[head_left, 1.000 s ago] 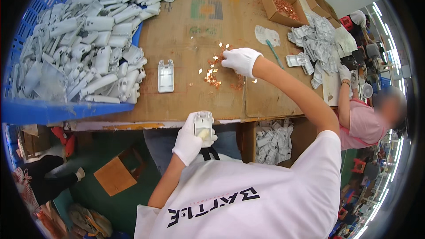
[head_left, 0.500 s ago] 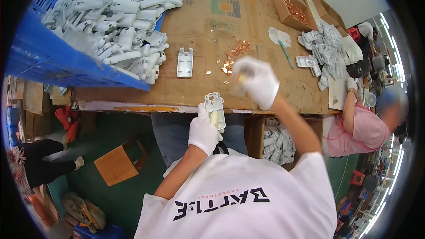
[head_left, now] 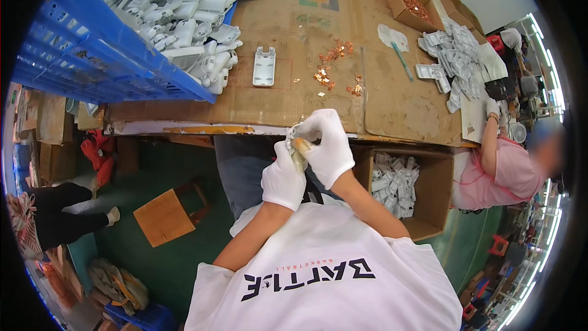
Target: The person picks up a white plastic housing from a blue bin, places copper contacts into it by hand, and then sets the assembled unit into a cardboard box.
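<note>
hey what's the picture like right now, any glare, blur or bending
In the head view, strip lights glare white and run in an arc along the right rim; in the head view, copper-coloured pieces glint; in the head view, the left hand and right hand look fairly sharp, and black rounds off the corners.

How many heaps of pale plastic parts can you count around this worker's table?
3: the left heap in the blue basket, the right heap on the table, and the lower heap in the cardboard box below the table's near edge. Others may be hidden in the background.
</note>
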Motion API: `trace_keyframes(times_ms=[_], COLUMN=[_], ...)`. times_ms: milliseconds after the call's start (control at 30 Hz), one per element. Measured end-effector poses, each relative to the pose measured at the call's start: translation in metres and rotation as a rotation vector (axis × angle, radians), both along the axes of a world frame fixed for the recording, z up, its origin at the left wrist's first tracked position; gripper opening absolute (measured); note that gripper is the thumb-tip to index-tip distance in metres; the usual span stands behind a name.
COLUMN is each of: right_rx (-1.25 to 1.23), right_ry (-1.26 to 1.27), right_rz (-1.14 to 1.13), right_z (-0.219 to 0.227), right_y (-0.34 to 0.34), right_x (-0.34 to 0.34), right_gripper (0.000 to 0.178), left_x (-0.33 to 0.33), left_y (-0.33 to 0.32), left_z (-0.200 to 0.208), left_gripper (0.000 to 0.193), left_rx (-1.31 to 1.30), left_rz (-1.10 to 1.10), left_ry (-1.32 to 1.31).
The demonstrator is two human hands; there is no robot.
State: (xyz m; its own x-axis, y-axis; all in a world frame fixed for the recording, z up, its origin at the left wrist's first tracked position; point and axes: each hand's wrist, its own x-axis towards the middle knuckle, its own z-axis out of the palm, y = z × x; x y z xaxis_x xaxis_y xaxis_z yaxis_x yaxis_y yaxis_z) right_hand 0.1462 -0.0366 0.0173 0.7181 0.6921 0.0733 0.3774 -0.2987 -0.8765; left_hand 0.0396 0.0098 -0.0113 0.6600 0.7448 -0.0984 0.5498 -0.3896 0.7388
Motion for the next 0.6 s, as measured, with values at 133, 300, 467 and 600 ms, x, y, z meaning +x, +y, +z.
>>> trace_keyframes(times_ms=[133, 300, 467, 600], right_rx=[-0.127, -0.285, -0.429, -0.448], right_ry=[0.577, 0.102, 0.037, 0.016], right_rz=[0.211, 0.277, 0.232, 0.154], right_z=[0.001, -0.011, -0.017, -0.01], right_y=[-0.018, -0.056, -0.081, -0.089], right_x=[0.019, -0.009, -0.041, -0.058], right_gripper=[0.02, 0.02, 0.019, 0.014], left_x=[-0.013, -0.042, -0.047, -0.052], left_y=[-0.003, -0.004, -0.016, -0.026], left_z=[-0.013, 0.006, 0.0, 0.002], left_gripper=[0.019, 0.037, 0.029, 0.023], left_rx=[0.181, -0.28, -0.281, -0.216], left_rz=[-0.123, -0.214, -0.324, -0.354], left_ry=[-0.065, -0.176, -0.005, 0.082])
